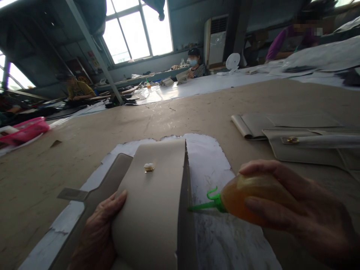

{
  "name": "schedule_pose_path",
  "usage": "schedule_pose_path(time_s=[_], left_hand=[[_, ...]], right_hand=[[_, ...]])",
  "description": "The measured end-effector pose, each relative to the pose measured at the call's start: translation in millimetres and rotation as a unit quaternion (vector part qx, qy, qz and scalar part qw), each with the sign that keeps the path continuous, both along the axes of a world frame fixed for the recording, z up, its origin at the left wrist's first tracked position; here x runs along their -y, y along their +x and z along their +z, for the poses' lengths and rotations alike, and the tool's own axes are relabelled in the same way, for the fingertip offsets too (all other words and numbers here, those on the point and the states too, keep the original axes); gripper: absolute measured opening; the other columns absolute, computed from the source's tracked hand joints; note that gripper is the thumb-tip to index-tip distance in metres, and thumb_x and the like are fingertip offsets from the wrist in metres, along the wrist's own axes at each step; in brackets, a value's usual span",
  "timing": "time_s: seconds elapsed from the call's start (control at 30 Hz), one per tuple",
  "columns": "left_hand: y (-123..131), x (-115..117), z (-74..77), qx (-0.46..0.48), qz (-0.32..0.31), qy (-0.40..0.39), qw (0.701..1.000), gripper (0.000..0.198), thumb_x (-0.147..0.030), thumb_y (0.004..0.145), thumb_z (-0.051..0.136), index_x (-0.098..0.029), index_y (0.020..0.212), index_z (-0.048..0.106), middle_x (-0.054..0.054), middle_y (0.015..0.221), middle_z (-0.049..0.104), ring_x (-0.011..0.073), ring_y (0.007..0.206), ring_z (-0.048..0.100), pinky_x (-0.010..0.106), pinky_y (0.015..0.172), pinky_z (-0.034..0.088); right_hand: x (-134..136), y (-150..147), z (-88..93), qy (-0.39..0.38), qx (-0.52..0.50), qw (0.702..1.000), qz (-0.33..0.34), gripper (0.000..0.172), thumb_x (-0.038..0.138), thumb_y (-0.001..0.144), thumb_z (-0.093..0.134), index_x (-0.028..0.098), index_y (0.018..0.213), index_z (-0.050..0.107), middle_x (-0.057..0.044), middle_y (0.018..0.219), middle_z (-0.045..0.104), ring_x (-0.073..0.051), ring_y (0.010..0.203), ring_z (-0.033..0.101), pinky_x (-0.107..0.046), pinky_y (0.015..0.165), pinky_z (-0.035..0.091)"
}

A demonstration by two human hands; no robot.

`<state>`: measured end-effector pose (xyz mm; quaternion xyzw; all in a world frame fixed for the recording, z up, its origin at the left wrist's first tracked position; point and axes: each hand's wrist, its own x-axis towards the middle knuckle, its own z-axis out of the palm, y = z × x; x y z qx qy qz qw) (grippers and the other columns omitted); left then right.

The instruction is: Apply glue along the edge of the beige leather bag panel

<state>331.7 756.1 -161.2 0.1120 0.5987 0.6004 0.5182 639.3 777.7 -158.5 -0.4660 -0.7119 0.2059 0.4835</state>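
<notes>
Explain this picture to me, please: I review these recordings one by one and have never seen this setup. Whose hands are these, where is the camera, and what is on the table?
There is no machine here. One camera sits on a person's head and looks forward and down, so the two bare hands at the bottom are that person's own. The left hand steadies a folded beige leather piece with a small gold clasp. The right hand grips an amber squeeze bottle, fingers wrapped around it; its green nozzle touches the piece's edge. Both lie over a worn white sheet on a big brown table. More beige pieces lie at the right, a pink basket far left. Other people sit at tables in the background.
</notes>
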Motion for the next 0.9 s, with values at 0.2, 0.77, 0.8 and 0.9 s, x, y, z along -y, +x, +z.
schedule_pose_path(time_s=[0.2, 0.77, 0.8, 0.9], left_hand=[[2, 0, 1.2, -0.035, 0.048, -0.008, 0.998, 0.029, -0.013, 0.074, 0.069, -0.006, 0.102, 0.068, 0.013, 0.085, 0.070, 0.0221, 0.068, 0.066, 0.028, 0.055, 0.058], [-1, -1, -1.2, -0.008, -0.015, 0.073, 0.997, 0.019, -0.013, 0.062, 0.078, -0.006, 0.079, 0.073, 0.009, 0.068, 0.069, 0.0182, 0.052, 0.062, 0.021, 0.049, 0.055], [-1, -1, -1.3, -0.010, -0.016, 0.076, 0.997, 0.017, -0.013, 0.064, 0.077, -0.007, 0.079, 0.073, 0.009, 0.067, 0.069, 0.0182, 0.052, 0.062, 0.021, 0.050, 0.055], [-1, -1, -0.9, -0.018, -0.017, 0.076, 0.997, 0.012, -0.013, 0.068, 0.072, -0.007, 0.079, 0.073, 0.009, 0.066, 0.069, 0.0176, 0.051, 0.061, 0.019, 0.047, 0.053]], right_hand=[[10, 1, -8.1, 0.005, 0.016, 1.000, -0.010, 0.026, 0.045, 0.076, 0.069, 0.039, 0.100, 0.062, 0.007, 0.086, 0.068, -0.011, 0.061, 0.064, -0.013, 0.048, 0.051], [27, 3, -1.2, 0.003, 0.041, 0.999, 0.012, 0.026, 0.045, 0.079, 0.066, 0.039, 0.104, 0.059, 0.004, 0.094, 0.067, -0.015, 0.069, 0.064, -0.019, 0.052, 0.051], [33, 4, -1.3, -0.007, 0.049, 0.999, 0.008, 0.027, 0.047, 0.079, 0.065, 0.040, 0.104, 0.058, 0.004, 0.095, 0.066, -0.015, 0.071, 0.064, -0.020, 0.054, 0.052], [54, 5, -4.1, -0.063, 0.066, 0.995, -0.048, 0.030, 0.058, 0.079, 0.060, 0.044, 0.105, 0.056, 0.004, 0.106, 0.063, -0.019, 0.082, 0.065, -0.026, 0.063, 0.055]])
